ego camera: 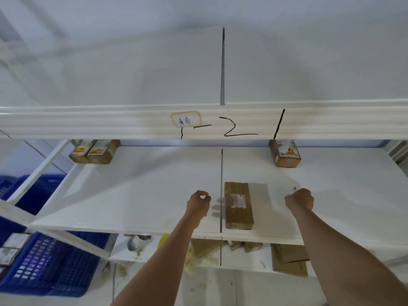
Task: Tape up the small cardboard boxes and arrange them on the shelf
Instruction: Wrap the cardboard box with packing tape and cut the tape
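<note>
Head view: a long cardboard box [238,205] lies flat on the white shelf [136,191] just right of centre in the frame, its long side running away from the camera. A pale strip of tape [238,200] crosses its top. It sits just to the right of the dark seam [221,188] that divides the shelf boards.

The left hand [198,204] is at the centre of the frame, just left of the seam and near the box without touching it. Its fingers are curled in and hold nothing that can be seen. The right hand [300,199] is right of centre, apart from the box, curled into a loose fist. A small pale scrap [293,191] shows at its upper edge, too blurred to tell what it is or whether the hand pinches it.

At the back of the shelf, two small boxes [93,151] stand side by side at upper left, and another small box [285,153] stands at upper right. Across the middle runs a white beam [88,122] with a yellow-edged label [186,119] and black marker strokes.

Lower left are blue plastic crates [50,261]. Below the shelf, a lower board [242,261] carries flat cardboard pieces [289,259] and scattered bits.
</note>
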### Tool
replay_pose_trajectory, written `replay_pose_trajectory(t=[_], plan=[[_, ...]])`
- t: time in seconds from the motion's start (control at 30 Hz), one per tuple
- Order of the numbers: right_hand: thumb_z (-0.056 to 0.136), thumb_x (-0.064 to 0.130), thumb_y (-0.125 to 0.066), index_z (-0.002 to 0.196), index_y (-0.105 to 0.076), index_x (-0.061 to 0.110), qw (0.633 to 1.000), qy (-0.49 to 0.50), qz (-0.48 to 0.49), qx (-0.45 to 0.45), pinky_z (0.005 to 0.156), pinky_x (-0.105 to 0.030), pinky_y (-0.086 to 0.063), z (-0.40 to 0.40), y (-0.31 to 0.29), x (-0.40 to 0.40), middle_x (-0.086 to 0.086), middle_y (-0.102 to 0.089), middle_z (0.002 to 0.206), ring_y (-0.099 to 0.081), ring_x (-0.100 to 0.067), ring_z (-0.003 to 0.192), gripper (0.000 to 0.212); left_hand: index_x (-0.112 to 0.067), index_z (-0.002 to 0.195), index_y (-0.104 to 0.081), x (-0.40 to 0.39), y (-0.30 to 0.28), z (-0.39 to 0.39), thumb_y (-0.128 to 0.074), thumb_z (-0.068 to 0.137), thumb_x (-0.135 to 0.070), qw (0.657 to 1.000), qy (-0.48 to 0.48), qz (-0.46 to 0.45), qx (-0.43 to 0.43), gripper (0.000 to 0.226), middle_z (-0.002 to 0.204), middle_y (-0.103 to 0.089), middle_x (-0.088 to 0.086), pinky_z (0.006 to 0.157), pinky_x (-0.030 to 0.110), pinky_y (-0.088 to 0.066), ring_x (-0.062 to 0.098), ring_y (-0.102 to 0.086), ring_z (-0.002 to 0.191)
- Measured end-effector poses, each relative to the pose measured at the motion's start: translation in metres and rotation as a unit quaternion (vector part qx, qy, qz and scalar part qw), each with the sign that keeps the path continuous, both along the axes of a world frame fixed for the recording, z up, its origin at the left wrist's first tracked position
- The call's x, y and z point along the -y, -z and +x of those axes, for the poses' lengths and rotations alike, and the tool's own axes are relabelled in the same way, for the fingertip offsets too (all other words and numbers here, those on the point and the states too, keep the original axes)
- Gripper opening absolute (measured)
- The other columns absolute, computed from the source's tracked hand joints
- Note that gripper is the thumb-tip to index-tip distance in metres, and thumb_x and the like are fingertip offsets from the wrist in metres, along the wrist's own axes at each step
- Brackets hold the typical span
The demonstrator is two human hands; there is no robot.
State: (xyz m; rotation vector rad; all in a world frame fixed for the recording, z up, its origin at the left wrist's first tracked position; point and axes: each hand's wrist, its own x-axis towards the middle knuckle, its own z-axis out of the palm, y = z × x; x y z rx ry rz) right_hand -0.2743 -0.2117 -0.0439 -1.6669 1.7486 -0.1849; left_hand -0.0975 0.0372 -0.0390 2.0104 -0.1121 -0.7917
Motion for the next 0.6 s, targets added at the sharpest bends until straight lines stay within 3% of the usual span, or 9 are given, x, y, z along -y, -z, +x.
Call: replay_pose_trajectory(t=[0.13,0.27,0.33,0.43,0.53,0.6], plan=[[0.093,0.003,-0.064,0.116,-0.061,-0.012,1.000,-0.006,0.016,0.007,0.073,-0.035,-0.054,0.010,0.001,-0.017,-0.029,-0.066,0.116,-0.065,-0.043,0.106,0.028,-0.018,0.125,-0.063,-0.006,-0.001,0.006,-0.051,0.101,-0.017,1.000,0.014,-0.001,0.007,0.026,0.112,-0.069,0.010,0.080,0.036,-0.059,0.022,-0.063,0.080],[0.096,0.004,-0.055,0.125,-0.061,-0.009,0.998,0.013,0.020,0.062,0.071,-0.030,-0.049,0.029,-0.009,-0.035,-0.024,-0.065,0.127,-0.064,-0.040,0.110,0.032,-0.020,0.120,-0.066,-0.020,-0.003,0.017,-0.050,0.098,-0.016,0.998,0.002,0.020,0.054,0.027,0.103,-0.070,0.006,0.056,0.020,-0.047,0.015,-0.060,0.068],[0.096,0.002,-0.052,0.132,-0.060,-0.003,0.995,0.013,0.012,0.100,0.058,-0.023,-0.044,0.045,-0.020,-0.047,-0.016,-0.061,0.139,-0.067,-0.032,0.104,0.038,-0.021,0.115,-0.068,-0.030,-0.005,0.022,-0.050,0.096,-0.016,0.996,-0.021,0.033,0.082,0.026,0.087,-0.065,-0.003,0.046,0.019,-0.041,0.012,-0.059,0.064],[0.099,0.005,-0.051,0.130,-0.061,0.000,0.990,-0.002,-0.015,0.141,0.047,-0.022,-0.036,0.070,-0.037,-0.068,-0.015,-0.065,0.133,-0.063,-0.021,0.078,0.034,-0.019,0.108,-0.069,-0.046,-0.010,0.031,-0.053,0.095,-0.015,0.990,-0.067,0.050,0.111,0.021,0.083,-0.064,-0.002,0.063,0.028,-0.054,0.022,-0.065,0.075],[0.100,0.007,-0.053,0.130,-0.060,0.003,0.980,-0.073,-0.054,0.179,0.057,-0.023,-0.044,0.091,-0.053,-0.096,-0.017,-0.066,0.124,-0.066,-0.024,0.092,0.031,-0.018,0.098,-0.064,-0.069,-0.010,0.043,-0.053,0.096,-0.015,0.981,-0.106,0.064,0.150,0.012,0.098,-0.071,0.008,0.079,0.037,-0.057,0.031,-0.067,0.092],[0.103,0.011,-0.047,0.136,-0.052,0.009,0.970,-0.115,-0.069,0.204,0.062,-0.025,-0.045,0.103,-0.063,-0.121,-0.014,-0.063,0.121,-0.063,-0.020,0.087,0.034,-0.018,0.097,-0.063,-0.088,-0.010,0.050,-0.054,0.096,-0.018,0.975,-0.132,0.061,0.167,0.009,0.101,-0.072,0.010,0.081,0.038,-0.056,0.033,-0.067,0.096]])
